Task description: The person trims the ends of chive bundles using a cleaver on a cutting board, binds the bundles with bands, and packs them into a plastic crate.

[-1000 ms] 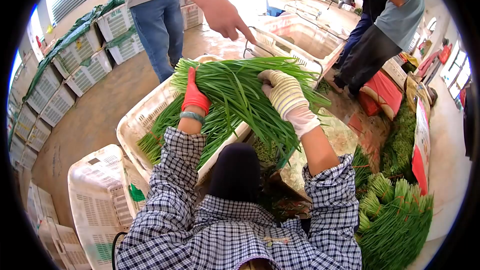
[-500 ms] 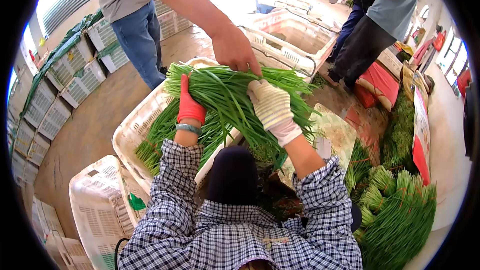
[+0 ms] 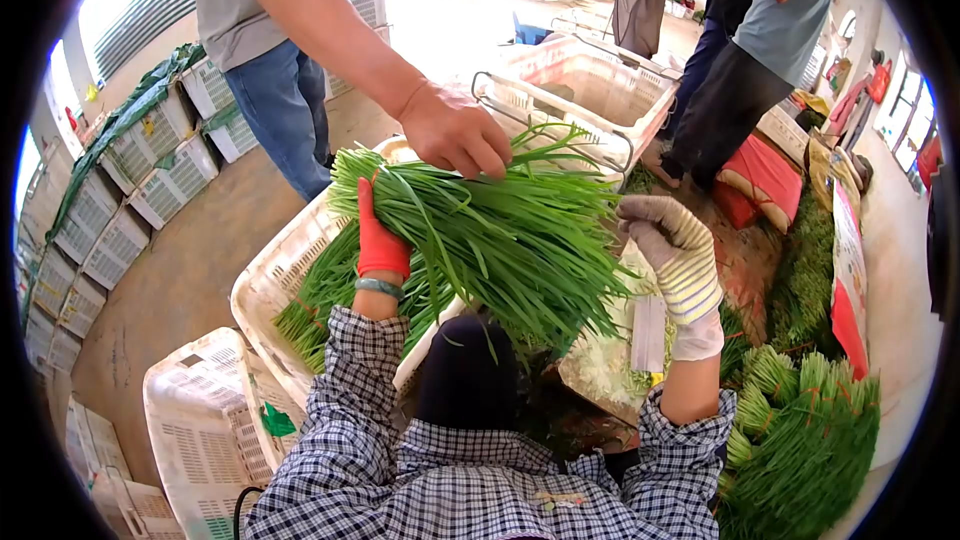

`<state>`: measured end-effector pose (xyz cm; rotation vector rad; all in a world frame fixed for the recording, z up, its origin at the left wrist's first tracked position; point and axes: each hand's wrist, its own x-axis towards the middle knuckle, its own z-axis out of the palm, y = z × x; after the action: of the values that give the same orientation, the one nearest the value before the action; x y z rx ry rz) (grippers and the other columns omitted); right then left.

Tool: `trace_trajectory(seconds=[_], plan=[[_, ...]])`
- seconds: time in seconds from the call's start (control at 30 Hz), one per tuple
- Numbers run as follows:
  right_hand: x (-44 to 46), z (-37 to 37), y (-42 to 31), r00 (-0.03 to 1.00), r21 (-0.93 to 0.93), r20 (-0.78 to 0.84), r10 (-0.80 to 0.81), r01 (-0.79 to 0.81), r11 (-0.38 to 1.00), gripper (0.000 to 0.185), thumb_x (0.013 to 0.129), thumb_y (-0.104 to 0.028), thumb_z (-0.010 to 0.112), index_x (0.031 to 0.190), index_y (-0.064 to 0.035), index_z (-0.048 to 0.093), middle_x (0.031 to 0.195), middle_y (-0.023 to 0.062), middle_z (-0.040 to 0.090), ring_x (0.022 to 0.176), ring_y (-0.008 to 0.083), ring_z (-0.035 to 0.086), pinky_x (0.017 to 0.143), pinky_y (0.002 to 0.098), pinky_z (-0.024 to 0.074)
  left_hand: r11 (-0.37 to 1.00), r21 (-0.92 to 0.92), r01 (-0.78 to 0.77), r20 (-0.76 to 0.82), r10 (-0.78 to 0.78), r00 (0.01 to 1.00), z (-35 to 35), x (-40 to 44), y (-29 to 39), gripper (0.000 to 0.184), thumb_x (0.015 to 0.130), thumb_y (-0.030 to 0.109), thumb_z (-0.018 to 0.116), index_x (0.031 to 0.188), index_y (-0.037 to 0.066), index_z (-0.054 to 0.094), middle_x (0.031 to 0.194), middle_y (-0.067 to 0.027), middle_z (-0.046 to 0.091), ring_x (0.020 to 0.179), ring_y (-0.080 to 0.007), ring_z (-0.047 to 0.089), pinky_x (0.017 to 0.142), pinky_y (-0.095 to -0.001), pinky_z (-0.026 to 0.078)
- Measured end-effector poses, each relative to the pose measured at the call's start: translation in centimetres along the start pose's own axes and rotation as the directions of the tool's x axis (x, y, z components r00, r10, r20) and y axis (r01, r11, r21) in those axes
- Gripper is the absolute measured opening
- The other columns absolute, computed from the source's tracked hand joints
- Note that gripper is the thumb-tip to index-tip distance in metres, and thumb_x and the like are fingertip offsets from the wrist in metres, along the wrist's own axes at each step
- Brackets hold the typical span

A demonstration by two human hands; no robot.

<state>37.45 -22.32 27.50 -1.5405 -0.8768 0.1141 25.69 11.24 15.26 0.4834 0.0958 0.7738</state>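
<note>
A large bunch of long green stalks (image 3: 500, 230) lies across the view, its pale ends at the left. My left hand (image 3: 382, 240), in a red glove, grips the bunch near those ends. To the right of the leaves is my right hand (image 3: 672, 250), in a striped glove, off the bunch with its fingers curled together; whether they hold anything is too small to tell. Another person's bare hand (image 3: 455, 135) touches the top of the bunch. Below it, a white crate (image 3: 262, 275) holds more green stalks.
Empty white crates stand at lower left (image 3: 205, 420) and beyond the bunch (image 3: 640, 100). Stacked crates (image 3: 90, 210) line the left wall. Bundled greens (image 3: 800, 450) lie at lower right. A person in jeans (image 3: 275, 100) stands ahead; others stand at upper right.
My right hand has left the bunch and moved right. The other person's hand went from pointing to touching the stalks, then shifted slightly left. My left hand keeps its grip.
</note>
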Motion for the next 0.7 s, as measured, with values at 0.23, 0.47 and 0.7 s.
trace_trajectory(seconds=[0.23, 0.47, 0.7], plan=[[2.5, 1.7, 0.0, 0.997, 0.052, 0.040, -0.061, 0.059, 0.997, 0.019, 0.088, -0.001, 0.058, 0.103, 0.0012, 0.068, 0.093, 0.0076, 0.068, 0.086, 0.0125, 0.063, 0.080, 0.0258, 0.0487, 0.999, -0.044, -0.014, 0.015, 0.015, 1.000, 0.1, 0.0, 0.1, 0.053, 0.092, 0.055, 0.052, 0.121, 0.011, 0.059, 0.117, -0.0089, 0.063, 0.107, -0.0261, 0.060, 0.095, -0.0436, 0.049], [3.8, 2.6, 0.9, 0.995, 0.054, 0.023, -0.093, 0.092, 0.994, 0.019, 0.089, -0.004, 0.057, 0.103, 0.0013, 0.069, 0.091, 0.0065, 0.069, 0.085, 0.0116, 0.060, 0.081, 0.0254, 0.0477, 0.997, -0.073, -0.028, 0.058, 0.032, 0.998, 0.0, -0.2, -0.2, 0.054, 0.093, 0.055, 0.050, 0.124, 0.011, 0.057, 0.119, -0.0083, 0.062, 0.107, -0.0259, 0.060, 0.093, -0.0430, 0.050], [2.1, 2.0, 0.9, 0.999, 0.056, -0.027, -0.025, 0.027, 0.998, 0.019, 0.088, -0.003, 0.058, 0.104, 0.0018, 0.068, 0.094, 0.0071, 0.069, 0.089, 0.0109, 0.062, 0.083, 0.0244, 0.0474, 0.985, 0.089, -0.151, 0.048, 0.147, 0.988, 0.4, -1.7, -0.9, 0.059, 0.094, 0.058, 0.043, 0.135, 0.015, 0.049, 0.123, -0.0071, 0.060, 0.107, -0.0233, 0.061, 0.093, -0.0419, 0.052]])
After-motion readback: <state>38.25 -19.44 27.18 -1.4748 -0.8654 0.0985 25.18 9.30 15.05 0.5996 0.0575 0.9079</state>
